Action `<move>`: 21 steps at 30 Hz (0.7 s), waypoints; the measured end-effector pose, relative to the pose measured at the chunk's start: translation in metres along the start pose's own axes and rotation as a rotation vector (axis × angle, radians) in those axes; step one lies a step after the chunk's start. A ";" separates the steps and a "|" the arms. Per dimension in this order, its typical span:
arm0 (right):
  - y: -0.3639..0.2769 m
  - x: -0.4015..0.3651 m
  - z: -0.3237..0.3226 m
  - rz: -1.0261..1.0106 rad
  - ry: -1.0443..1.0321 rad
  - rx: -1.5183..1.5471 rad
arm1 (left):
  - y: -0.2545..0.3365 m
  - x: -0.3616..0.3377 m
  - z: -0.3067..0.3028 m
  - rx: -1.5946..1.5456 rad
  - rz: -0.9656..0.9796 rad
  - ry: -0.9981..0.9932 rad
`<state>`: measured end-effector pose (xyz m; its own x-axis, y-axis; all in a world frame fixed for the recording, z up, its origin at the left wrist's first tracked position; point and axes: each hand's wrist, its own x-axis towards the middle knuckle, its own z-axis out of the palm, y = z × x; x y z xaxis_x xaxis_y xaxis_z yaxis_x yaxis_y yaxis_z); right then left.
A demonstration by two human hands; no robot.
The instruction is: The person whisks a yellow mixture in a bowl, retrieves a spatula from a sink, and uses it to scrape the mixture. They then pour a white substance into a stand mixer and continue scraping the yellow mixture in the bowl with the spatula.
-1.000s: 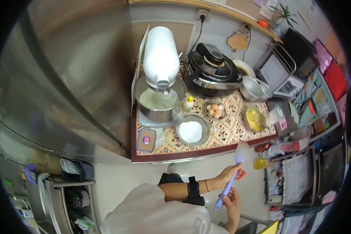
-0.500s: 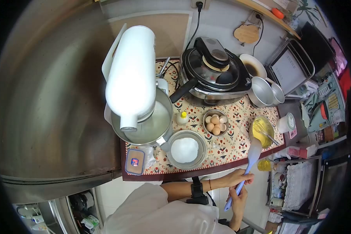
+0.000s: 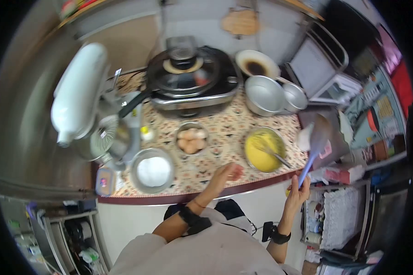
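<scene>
My right hand point(image 3: 299, 192) is closed round the lavender handle of a spatula point(image 3: 311, 160), its broad blade raised to the right of the table, blurred. Over the table's front edge, my left hand point(image 3: 227, 175) holds nothing; its fingers are loosely bent and partly smeared. Between and beyond the hands sits a metal bowl of yellow batter point(image 3: 254, 153) with a whisk point(image 3: 274, 153) leaning in it. Left of that stands a small metal bowl of eggshells point(image 3: 191, 140). A metal bowl with white contents point(image 3: 152, 172) is farther left.
A white stand mixer point(image 3: 80, 91) rises at the left by a metal mixing bowl point(image 3: 110, 140). An electric pan with a glass lid point(image 3: 188, 78) occupies the back. Empty pots point(image 3: 265, 94) and a stained white bowl point(image 3: 257, 64) stand at back right. A lidded box point(image 3: 105, 182) lies front left.
My left hand has come off the spatula and moved left. My right hand has carried the spatula up and right, away from the batter bowl. The view has shifted right, and the mixer head appears farther left.
</scene>
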<state>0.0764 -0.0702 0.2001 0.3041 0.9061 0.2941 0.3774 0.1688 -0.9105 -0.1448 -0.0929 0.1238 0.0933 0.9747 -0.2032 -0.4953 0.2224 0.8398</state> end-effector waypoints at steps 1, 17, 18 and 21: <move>0.013 0.024 -0.021 -0.153 0.038 -0.127 | -0.004 0.006 0.014 0.013 -0.032 0.008; 0.070 0.048 -0.041 -0.032 -0.944 0.026 | -0.075 0.072 0.143 -0.091 -0.095 0.166; 0.069 0.055 -0.044 0.041 -1.035 0.017 | -0.078 0.074 0.140 -0.076 -0.121 0.195; 0.099 0.083 -0.055 -0.296 -0.723 -0.278 | -0.082 0.081 0.123 -0.071 -0.132 0.279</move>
<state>0.1868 0.0008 0.1507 -0.4436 0.8811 0.1642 0.5849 0.4234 -0.6919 0.0097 -0.0298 0.1002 -0.0745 0.8916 -0.4467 -0.5548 0.3352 0.7615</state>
